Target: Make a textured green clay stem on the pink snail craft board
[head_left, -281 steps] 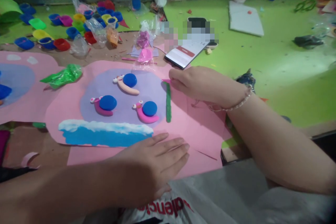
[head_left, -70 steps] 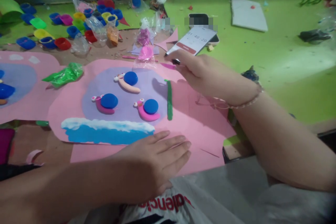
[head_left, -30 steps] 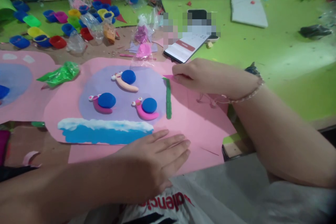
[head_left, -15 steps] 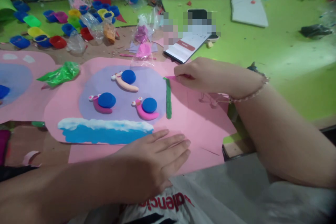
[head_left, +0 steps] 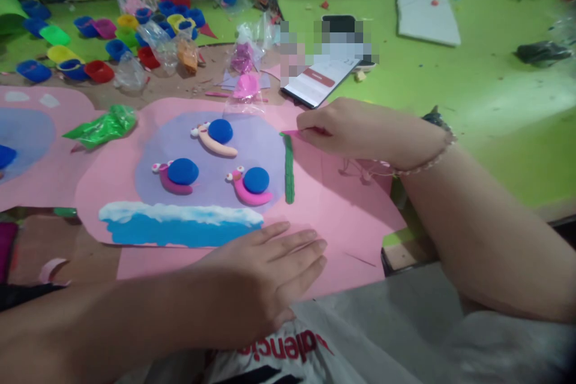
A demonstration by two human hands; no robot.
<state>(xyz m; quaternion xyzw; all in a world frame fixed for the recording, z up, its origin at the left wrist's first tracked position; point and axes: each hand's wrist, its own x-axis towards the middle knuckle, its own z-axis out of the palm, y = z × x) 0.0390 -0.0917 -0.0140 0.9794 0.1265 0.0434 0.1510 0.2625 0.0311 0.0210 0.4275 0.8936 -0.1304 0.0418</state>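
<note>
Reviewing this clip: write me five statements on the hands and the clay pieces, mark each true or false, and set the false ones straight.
1. The left hand lies on the pink paper. True.
2. The right hand holds the phone. False: it holds a pink tool; the phone lies beyond it.
3. Three snails lie on the purple oval. True.
4. The green strip is left of the snails in the picture. False: it is to their right.
5. The bracelet is on the left wrist. False: it is on the right.
</note>
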